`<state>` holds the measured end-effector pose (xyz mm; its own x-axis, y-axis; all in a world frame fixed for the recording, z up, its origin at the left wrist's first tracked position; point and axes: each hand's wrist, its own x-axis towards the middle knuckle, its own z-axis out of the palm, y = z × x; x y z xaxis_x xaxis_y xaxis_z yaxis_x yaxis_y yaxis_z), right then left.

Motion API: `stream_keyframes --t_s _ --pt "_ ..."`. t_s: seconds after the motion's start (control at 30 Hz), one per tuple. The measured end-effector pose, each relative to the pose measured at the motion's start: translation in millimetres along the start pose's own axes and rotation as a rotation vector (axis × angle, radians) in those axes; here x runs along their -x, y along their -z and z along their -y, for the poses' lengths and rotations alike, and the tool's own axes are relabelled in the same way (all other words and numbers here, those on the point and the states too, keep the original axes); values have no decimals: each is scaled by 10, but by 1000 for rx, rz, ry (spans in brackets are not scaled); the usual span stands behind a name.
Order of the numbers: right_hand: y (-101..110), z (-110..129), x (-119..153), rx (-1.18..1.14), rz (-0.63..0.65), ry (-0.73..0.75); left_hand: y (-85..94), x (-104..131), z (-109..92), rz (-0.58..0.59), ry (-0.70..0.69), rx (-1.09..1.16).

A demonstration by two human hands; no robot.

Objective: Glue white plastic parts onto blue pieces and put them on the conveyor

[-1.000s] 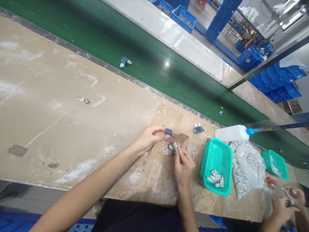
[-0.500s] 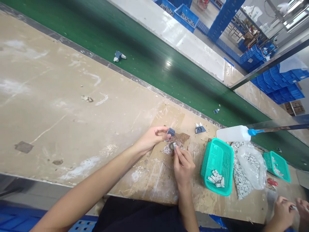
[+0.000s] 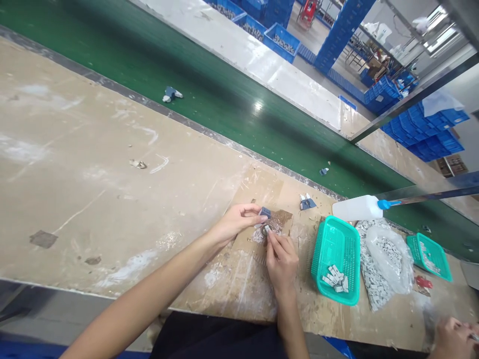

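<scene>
My left hand (image 3: 239,220) pinches a small dark blue block (image 3: 265,213) between thumb and fingers, just above the cardboard. Close below it, my right hand (image 3: 281,254) holds a small whitish piece (image 3: 267,228) in its fingertips. That piece is at a small dark round spot on a glossy, smeared patch of cardboard (image 3: 282,219); whether it touches is too small to tell. Right of my hands, a dark blue part with white prongs (image 3: 307,202) lies on the table. A green basket (image 3: 318,271) beside my right hand holds several whitish pieces (image 3: 336,278).
A white squeeze bottle with a blue tip (image 3: 357,208) lies behind the basket. To the right are a plastic bag of small pieces (image 3: 385,264), a second green basket (image 3: 413,249) and a co-worker's hands (image 3: 454,336). A green conveyor belt (image 3: 224,114) carrying several small parts runs behind the table.
The view has shifted slightly. My right hand has brought the whitish piece a little left, onto the dark round spot. My left hand still holds the blue block. Parts on the belt have moved left.
</scene>
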<state>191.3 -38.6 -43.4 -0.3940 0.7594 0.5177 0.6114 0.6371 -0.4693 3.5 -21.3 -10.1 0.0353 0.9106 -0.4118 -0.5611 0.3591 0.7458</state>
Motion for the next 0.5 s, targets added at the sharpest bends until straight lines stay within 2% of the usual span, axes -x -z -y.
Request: stream_keyframes --t_s 0.17,0.33,0.4,0.5 --pt "19 -6 -7 -92 -89 -54 14 -2 11 13 3 -31" --pt "119 3 -13 -256 -207 -348 -35 28 111 -14 0 -239" --pt "163 10 -10 -313 -242 -415 -77 47 159 46 2 -277" --pt "207 29 -5 -398 -291 -415 -132 65 213 143 14 -288"
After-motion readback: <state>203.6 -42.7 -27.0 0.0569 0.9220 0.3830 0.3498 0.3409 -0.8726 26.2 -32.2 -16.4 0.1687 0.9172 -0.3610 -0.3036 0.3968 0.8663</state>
